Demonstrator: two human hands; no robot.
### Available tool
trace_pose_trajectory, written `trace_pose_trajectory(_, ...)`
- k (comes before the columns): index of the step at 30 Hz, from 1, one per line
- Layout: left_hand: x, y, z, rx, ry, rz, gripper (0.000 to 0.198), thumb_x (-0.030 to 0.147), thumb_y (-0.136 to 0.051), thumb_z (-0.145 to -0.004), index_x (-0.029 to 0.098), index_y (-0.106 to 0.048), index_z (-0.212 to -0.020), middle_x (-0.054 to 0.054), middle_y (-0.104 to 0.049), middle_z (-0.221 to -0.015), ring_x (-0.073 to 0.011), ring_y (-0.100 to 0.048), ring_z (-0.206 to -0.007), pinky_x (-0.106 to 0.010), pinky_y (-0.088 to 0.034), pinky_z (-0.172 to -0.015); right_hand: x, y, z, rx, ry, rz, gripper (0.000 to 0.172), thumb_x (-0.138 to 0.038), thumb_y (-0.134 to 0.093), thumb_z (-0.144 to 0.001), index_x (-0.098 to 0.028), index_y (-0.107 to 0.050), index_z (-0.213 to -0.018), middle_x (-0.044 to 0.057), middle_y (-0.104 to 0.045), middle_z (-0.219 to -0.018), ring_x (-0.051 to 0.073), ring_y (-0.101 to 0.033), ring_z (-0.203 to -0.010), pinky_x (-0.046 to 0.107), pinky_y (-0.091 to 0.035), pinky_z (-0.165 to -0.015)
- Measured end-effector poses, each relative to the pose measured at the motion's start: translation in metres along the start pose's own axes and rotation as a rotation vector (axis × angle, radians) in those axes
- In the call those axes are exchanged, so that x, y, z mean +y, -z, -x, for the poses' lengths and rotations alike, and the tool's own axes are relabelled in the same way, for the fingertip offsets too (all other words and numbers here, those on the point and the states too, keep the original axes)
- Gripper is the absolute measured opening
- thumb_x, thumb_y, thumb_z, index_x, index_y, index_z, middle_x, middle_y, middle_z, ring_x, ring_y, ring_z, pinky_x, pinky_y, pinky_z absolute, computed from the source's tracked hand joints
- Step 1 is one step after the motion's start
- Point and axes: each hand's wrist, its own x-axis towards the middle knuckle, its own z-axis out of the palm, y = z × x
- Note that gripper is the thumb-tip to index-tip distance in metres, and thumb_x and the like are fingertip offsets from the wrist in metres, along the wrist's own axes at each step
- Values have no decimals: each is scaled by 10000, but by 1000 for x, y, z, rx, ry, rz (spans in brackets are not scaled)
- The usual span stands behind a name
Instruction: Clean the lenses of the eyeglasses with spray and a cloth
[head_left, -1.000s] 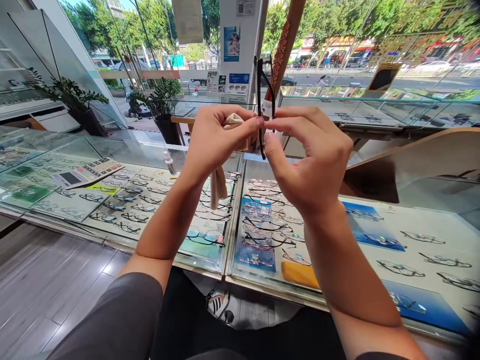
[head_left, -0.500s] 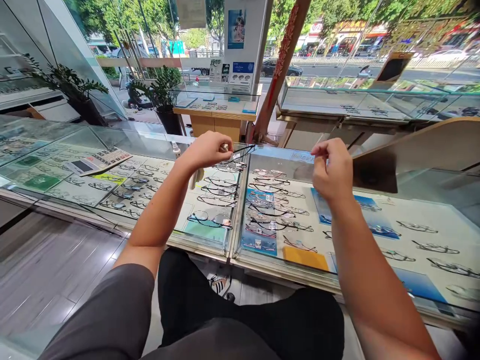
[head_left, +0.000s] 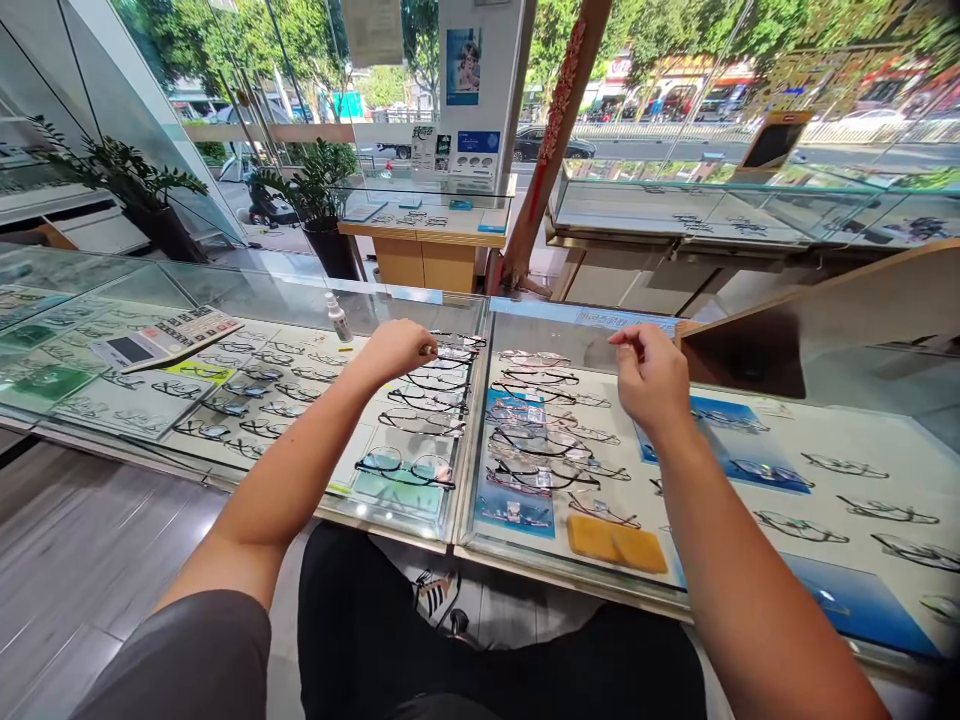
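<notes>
My left hand (head_left: 397,348) is closed in a loose fist above the glass counter. A small end of something shows at its fingers, too little to name. Right beyond the fingertips, dark eyeglasses (head_left: 437,382) lie in a column inside the case, seen through the glass. My right hand (head_left: 651,378) is held up over the right-hand case, thumb and fingers curled together in a pinch; whatever is between them, if anything, is too small to tell. Below and left of it are more eyeglasses (head_left: 540,442) in rows. A small white bottle (head_left: 337,318) stands left of my left hand.
A calculator (head_left: 165,338) lies on the counter at the left. An orange-yellow pad (head_left: 616,544) is near the front edge. A wooden panel (head_left: 862,310) stands at the right. Beyond are a small display table (head_left: 427,232) and a potted plant (head_left: 322,200).
My left hand has come down and nearer; the dark frame that stuck out from it no longer shows there. My right hand has lowered slightly. The view has tilted a little.
</notes>
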Motion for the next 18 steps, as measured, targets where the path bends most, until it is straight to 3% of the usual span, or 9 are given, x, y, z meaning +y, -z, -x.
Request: trace_pose_trajectory(18, -7, -21, -9, -18, -40, 2, 262, 326, -646, -937, 235, -878, -1014, -97, -852, -1018, -258, -742, -922, -312, -473, -745, -14, -1, 6, -42, -54, -111, 156, -314, -565, -1006, -245, -692, -1066, -5, -576, -741, 189, -496, -654, 364, -387, -688)
